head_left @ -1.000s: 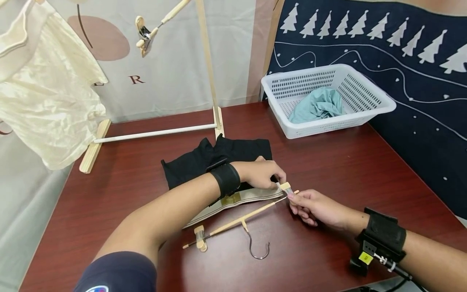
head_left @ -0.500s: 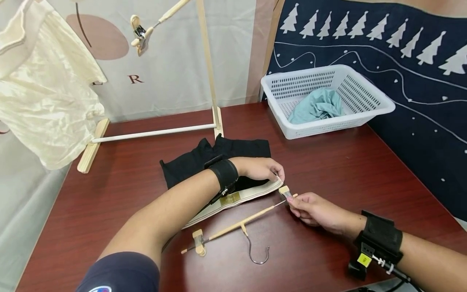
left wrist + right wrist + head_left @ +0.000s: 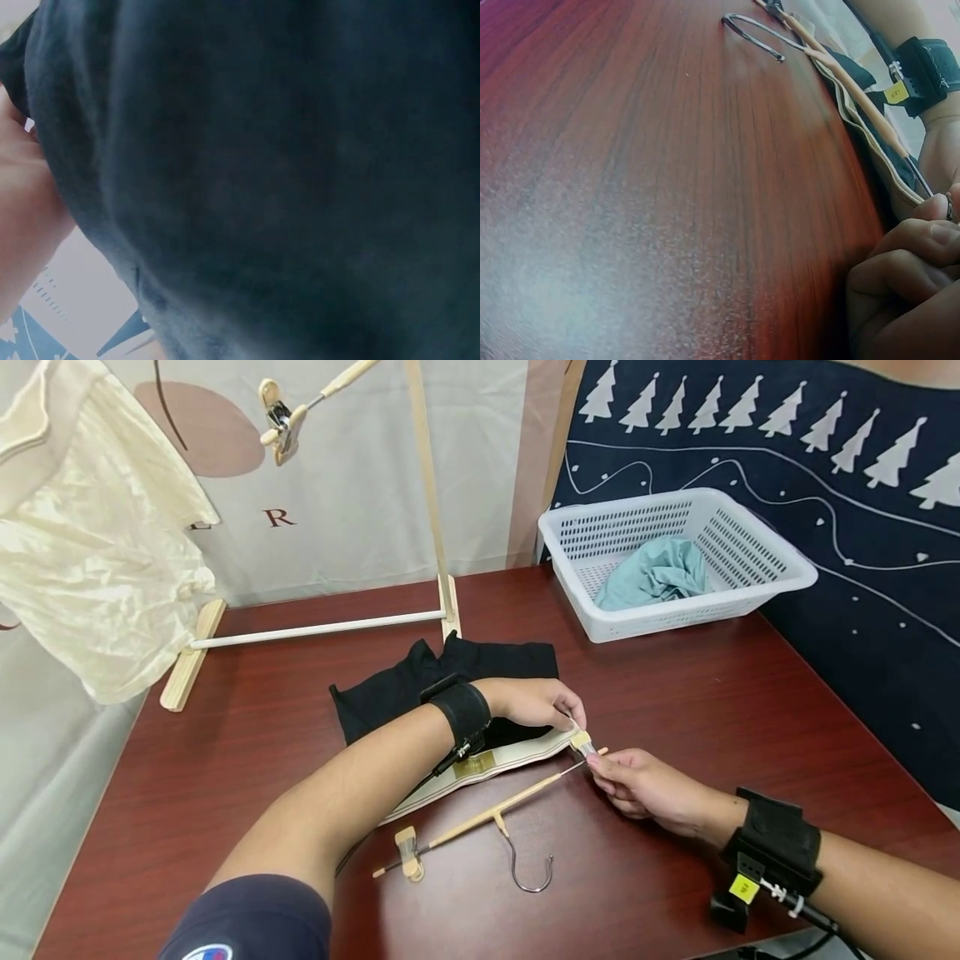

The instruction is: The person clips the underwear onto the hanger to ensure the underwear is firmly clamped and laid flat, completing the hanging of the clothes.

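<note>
Black shorts (image 3: 390, 693) lie on the table with their cream waistband (image 3: 517, 756), marked by a gold label, toward me. My left hand (image 3: 536, 702) pinches the waistband's right corner. In the left wrist view dark fabric (image 3: 262, 187) fills most of the picture, with part of the left hand (image 3: 30, 210) at the edge. Between thumb and fingers, my right hand (image 3: 645, 785) grips the right clip (image 3: 581, 742) of a clip hanger (image 3: 465, 825); the clip's tip overlaps the waistband corner. The hanger's left clip (image 3: 408, 853) lies free, and its metal hook (image 3: 532, 888) points toward me.
A white basket (image 3: 675, 625) holding a teal cloth (image 3: 656, 575) stands at the back right. At the back left, a wooden rack with a white bar (image 3: 322, 630) carries a cream garment (image 3: 112, 543). Another hanger clip (image 3: 281, 422) hangs above.
My left hand has drawn back slightly from the clip, keeping the waistband corner. My right hand has brought the clip up to that corner, shifting the hanger a little.
</note>
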{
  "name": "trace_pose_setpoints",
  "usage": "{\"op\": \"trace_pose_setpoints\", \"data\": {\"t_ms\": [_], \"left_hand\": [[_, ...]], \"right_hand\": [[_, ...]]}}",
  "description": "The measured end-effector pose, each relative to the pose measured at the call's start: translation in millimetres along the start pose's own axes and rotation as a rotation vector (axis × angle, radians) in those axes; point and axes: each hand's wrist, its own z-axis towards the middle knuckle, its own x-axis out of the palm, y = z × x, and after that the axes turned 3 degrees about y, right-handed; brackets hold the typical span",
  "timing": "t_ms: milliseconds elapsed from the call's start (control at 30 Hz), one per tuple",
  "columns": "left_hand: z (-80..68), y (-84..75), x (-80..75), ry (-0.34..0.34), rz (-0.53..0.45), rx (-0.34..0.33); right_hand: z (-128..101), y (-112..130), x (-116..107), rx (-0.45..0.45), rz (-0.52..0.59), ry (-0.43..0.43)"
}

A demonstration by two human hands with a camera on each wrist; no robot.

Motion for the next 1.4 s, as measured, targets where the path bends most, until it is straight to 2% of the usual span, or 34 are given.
{"op": "trace_pose_setpoints", "data": {"t_ms": [300, 667, 767, 833, 1000, 1100, 1200, 1300, 1400], "left_hand": [[-2.2, 1.2, -3.8, 0.0, -0.024, 0.008], [-4.3, 1.2, -4.3, -0.009, -0.018, 0.018], [-4.0, 2.4, -3.1, -0.011, -0.018, 0.015], [-4.1, 3.2, -2.1, -0.022, -0.024, 0.017], [-11.2, 4.8, -1.5, -0.092, -0.03, 0.064], [-22.2, 5.4, -4.2, -0.154, -0.016, 0.106], [-41.3, 5.2, -8.0, -0.219, 0.003, 0.129], [-69.6, 4.3, -9.2, -0.281, 0.025, 0.132], [-105.3, 4.4, -4.1, -0.347, 0.056, 0.118]], "right_hand": [[5, 4, -2, 0.022, -0.015, 0.014], [5, 11, -6, 0.065, -0.129, 0.022], [4, 13, -5, 0.09, -0.241, -0.018], [3, 14, -4, 0.1, -0.359, -0.072], [2, 16, -2, 0.098, -0.637, -0.22], [2, 17, 0, 0.08, -0.731, -0.274], [2, 20, 5, -0.01, -0.825, -0.334], [6, 26, 15, -0.172, -0.907, -0.364], [16, 35, 34, -0.355, -0.96, -0.296]]}}
